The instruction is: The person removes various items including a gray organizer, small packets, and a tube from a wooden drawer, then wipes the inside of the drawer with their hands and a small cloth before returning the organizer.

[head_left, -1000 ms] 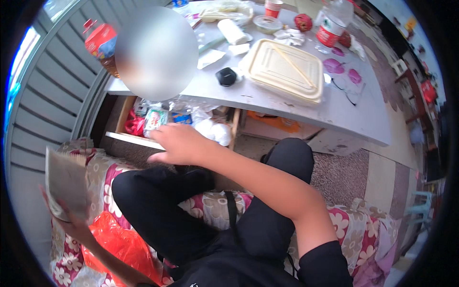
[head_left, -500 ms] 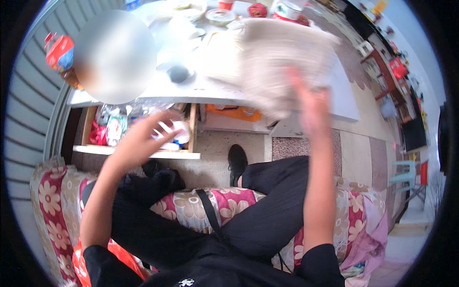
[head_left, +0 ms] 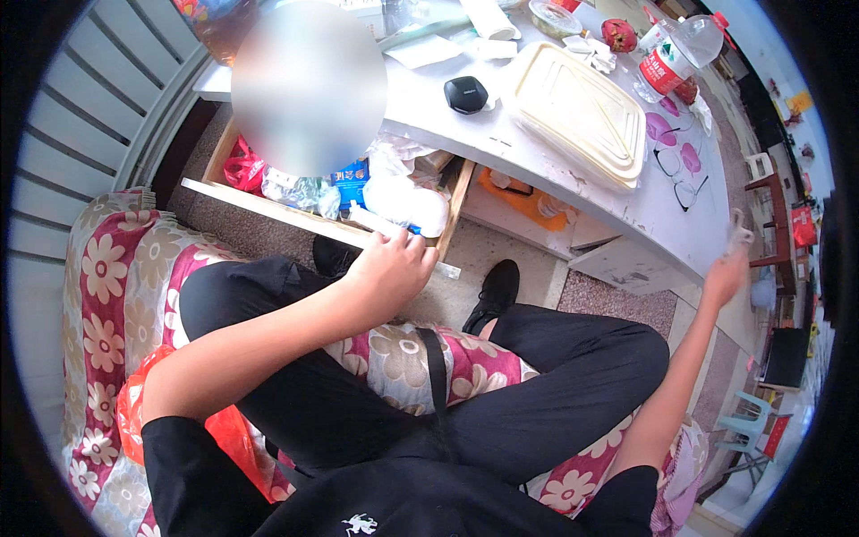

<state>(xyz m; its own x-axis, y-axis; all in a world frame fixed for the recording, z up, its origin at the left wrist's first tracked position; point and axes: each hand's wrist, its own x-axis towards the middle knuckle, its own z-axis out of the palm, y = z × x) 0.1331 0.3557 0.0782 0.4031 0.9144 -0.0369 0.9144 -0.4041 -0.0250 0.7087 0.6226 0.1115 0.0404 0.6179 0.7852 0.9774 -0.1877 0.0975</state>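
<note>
My left hand [head_left: 395, 270] is closed with its fingers curled over the front edge of the pulled-out wooden drawer [head_left: 295, 213]. Inside lie a red plastic bag [head_left: 243, 168], a clear bag [head_left: 304, 194], a blue packet [head_left: 351, 183] and a white roll-like bundle [head_left: 412, 206]. Past the table's right end, my right hand [head_left: 727, 276] is raised with its fingers closed. From it sticks up a small pale, whitish thing [head_left: 740, 230], too blurred to name. Nearest to that hand on the tabletop is a pair of eyeglasses [head_left: 680, 179].
The white table [head_left: 537, 148] bears a lidded cream container [head_left: 577, 112], a black rounded case [head_left: 466, 94], a dragon fruit [head_left: 619, 36] and a plastic bottle [head_left: 676, 63]. An orange bag [head_left: 528, 199] lies on the shelf below. I sit on a flowered sofa [head_left: 103, 259]; chairs stand far right.
The beige cloth-like thing has gone from above the table, uncovering the container and eyeglasses. My right hand moved right, off the table. My left hand came right and down onto the drawer front.
</note>
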